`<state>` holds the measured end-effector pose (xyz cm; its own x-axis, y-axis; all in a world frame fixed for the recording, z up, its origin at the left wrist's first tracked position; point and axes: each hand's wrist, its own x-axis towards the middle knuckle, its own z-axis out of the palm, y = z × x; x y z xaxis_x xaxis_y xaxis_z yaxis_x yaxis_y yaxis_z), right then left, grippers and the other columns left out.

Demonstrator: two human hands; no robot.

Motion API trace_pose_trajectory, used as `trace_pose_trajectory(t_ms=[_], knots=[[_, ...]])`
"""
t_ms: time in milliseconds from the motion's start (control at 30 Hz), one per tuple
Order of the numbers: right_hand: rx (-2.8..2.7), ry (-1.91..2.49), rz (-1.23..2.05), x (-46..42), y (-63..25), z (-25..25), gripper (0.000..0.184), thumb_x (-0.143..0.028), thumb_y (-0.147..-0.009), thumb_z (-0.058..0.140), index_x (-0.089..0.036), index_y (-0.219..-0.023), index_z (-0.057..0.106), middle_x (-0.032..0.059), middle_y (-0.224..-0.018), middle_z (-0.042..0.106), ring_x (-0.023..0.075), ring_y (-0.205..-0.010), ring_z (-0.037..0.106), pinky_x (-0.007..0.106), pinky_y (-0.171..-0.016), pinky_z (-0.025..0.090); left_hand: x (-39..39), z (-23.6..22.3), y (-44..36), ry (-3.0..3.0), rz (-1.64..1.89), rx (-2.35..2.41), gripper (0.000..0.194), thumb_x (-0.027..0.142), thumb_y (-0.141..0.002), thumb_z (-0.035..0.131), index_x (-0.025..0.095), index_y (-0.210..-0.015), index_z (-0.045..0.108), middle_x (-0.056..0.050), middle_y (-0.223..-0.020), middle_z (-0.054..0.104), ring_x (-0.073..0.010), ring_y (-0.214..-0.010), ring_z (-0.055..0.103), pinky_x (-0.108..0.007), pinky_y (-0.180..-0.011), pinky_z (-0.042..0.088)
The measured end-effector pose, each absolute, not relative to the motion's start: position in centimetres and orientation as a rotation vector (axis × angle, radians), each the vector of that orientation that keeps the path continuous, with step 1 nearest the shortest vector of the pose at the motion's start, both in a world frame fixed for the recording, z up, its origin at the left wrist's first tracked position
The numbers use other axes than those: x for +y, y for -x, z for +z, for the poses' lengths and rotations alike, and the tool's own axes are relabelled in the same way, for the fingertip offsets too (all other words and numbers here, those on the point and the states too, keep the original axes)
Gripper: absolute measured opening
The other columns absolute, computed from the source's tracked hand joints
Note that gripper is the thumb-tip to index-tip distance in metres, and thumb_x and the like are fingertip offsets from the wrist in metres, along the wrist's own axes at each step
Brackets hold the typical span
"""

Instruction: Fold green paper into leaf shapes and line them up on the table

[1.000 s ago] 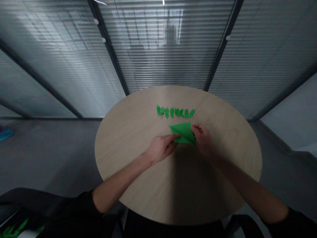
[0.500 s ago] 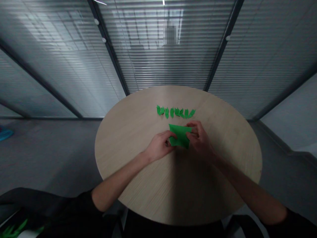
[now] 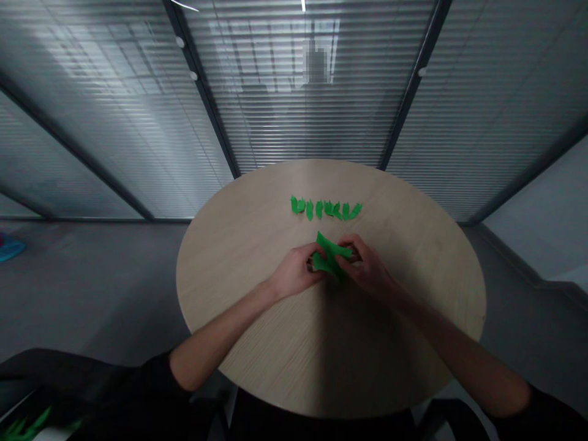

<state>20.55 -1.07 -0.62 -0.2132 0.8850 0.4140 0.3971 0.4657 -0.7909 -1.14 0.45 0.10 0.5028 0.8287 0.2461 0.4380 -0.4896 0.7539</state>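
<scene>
A sheet of green paper (image 3: 329,250) is held between my two hands above the table, bent and creased so that its edges stick out at angles. My left hand (image 3: 299,269) pinches its left side between thumb and fingers. On the right side, my right hand (image 3: 362,263) has thumb and fingertips closed on the paper. Just beyond my hands lies a row of several small green folded paper pieces (image 3: 319,209), shaped like leaves.
The round wooden table (image 3: 239,245) stands against a glass wall with blinds (image 3: 294,122). Some green pieces (image 3: 37,422) show at the lower left corner. A blue object (image 3: 9,248) is on the floor at far left.
The green paper was nearly flat and is now bent and squeezed together. My right hand has moved slightly left and toward me; my left hand has stayed almost in place.
</scene>
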Motion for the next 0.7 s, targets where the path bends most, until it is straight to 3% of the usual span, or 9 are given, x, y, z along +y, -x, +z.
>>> trace_pose_trajectory(t_ms=[167,367,567,700], knots=[[-1.742,1.153,0.551,-0.6,-20.8,-1.5,0.021,-0.031,-0.092,0.060,-0.023,-0.112,0.058,0.0035,-0.096,0.071,0.0152,-0.069,0.065,0.025,-0.060,0.049,0.6,-0.2,1.3,-2.222,0.778,1.045,0.026,0.010,-0.077,0.075,0.017,-0.101,0.066,0.000,-0.085,0.068,-0.0153,-0.071,0.062,-0.026,-0.066,0.047],[-1.657,1.230,0.666,-0.3,-20.7,-1.3,0.016,-0.034,-0.089,0.059,-0.021,-0.085,0.068,-0.0035,-0.064,0.056,0.0109,-0.048,0.043,0.025,-0.047,0.032,0.9,-0.6,1.4,-2.226,0.870,1.006,0.023,0.011,-0.085,0.072,0.018,-0.106,0.069,-0.004,-0.098,0.073,-0.0189,-0.086,0.069,-0.030,-0.078,0.054],[-1.599,1.223,0.756,-0.2,-21.0,-0.9,0.020,-0.033,-0.083,0.062,-0.019,-0.084,0.077,0.0010,-0.069,0.067,0.0126,-0.053,0.050,0.025,-0.049,0.037,1.1,-0.4,1.6,-2.192,0.968,1.069,0.016,0.010,-0.087,0.070,0.017,-0.101,0.074,-0.006,-0.098,0.078,-0.0205,-0.091,0.073,-0.032,-0.084,0.057],[-1.626,1.180,0.803,-0.1,-21.8,-0.8,0.026,-0.022,-0.076,0.057,-0.019,-0.086,0.080,0.0016,-0.071,0.071,0.0123,-0.054,0.056,0.024,-0.050,0.042,1.3,-0.3,1.5,-2.037,1.029,1.106,0.013,0.013,-0.087,0.070,0.018,-0.097,0.076,-0.005,-0.095,0.080,-0.0185,-0.086,0.075,-0.029,-0.081,0.058]])
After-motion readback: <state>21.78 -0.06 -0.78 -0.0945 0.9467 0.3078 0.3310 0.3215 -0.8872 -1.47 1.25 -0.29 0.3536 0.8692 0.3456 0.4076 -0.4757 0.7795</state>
